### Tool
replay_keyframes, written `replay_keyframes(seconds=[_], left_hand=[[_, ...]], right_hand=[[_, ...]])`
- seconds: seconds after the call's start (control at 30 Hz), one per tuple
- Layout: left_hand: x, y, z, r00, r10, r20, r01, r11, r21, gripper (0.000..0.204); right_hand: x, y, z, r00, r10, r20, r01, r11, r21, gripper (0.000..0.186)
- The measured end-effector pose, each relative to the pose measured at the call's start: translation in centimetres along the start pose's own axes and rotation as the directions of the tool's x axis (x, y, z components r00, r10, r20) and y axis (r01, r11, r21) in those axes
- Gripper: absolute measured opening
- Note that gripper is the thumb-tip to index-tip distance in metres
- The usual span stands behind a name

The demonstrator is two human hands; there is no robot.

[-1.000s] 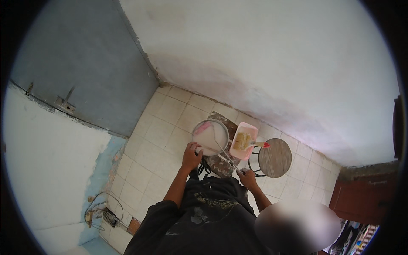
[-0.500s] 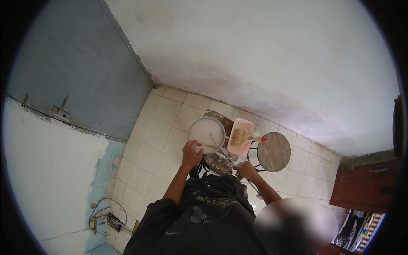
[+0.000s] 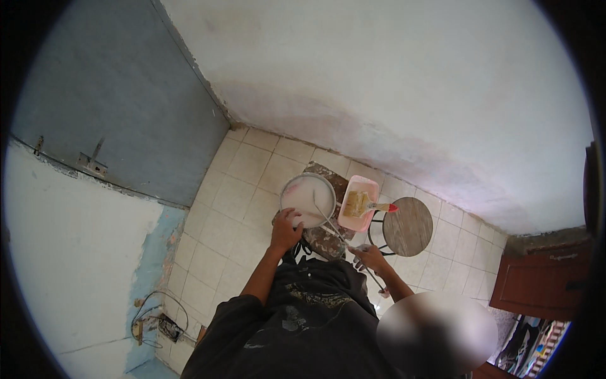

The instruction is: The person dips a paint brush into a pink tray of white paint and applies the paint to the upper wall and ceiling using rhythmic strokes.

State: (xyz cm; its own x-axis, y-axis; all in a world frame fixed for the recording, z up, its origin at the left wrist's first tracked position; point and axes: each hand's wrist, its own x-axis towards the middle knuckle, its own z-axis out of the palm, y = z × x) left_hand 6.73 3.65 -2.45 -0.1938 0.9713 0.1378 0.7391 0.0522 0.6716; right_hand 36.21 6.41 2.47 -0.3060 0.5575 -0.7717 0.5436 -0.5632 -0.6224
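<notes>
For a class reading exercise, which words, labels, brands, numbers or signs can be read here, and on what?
No text can be read.
Black cloth shirt: yellowish print, too blurred to read.
Reddish-brown panel: small pale mark, too unclear to call lettering.
Multicoloured items at lower right: too small to read.
Round pale bucket, pink rectangular tray and wide brush with red-tipped handle: no lettering shows.

Round white bucket centre, pale plaster wall behind.
Bucket on paint-spattered brown board, pale liquid inside. Bare left hand at near-left rim; bare right hand near right, on thin metal rod reaching into bucket. Rightward: rectangular pink tray, wide yellow-bristled brush in it; then round brown wooden stool.
</notes>
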Motion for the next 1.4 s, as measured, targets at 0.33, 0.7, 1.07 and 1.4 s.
replay_keyframes(seconds=[0.33, 0.7, 1.07, 1.4], left_hand=[[-0.2, 1.3, 0.1, 0.999, 0.025, 0.048, -0.029, 0.995, 0.094, 0.033], [-1.0, 1.9, 0.2, 0.999, -0.026, 0.035, 0.022, 0.993, 0.112, 0.04], [-0.8, 3.2, -0.5, 0.999, -0.013, -0.031, 0.016, 0.996, 0.083, 0.056], [-1.4, 2.1, -1.2, 0.998, -0.046, -0.051, 0.049, 0.997, 0.055, 0.059]], right_hand=[[-1.7, 1.2, -1.8, 0.999, 0.038, 0.017, -0.037, 0.999, -0.023, 0.052], [-0.4, 3.1, -4.3, 0.989, 0.123, -0.087, -0.117, 0.99, 0.077, 0.057], [9.3, 1.9, -5.1, 0.947, -0.06, -0.317, 0.207, 0.866, 0.455, 0.055], [13.0, 4.4, -5.2, 0.86, -0.259, -0.439, 0.298, 0.955, 0.02, 0.021]])
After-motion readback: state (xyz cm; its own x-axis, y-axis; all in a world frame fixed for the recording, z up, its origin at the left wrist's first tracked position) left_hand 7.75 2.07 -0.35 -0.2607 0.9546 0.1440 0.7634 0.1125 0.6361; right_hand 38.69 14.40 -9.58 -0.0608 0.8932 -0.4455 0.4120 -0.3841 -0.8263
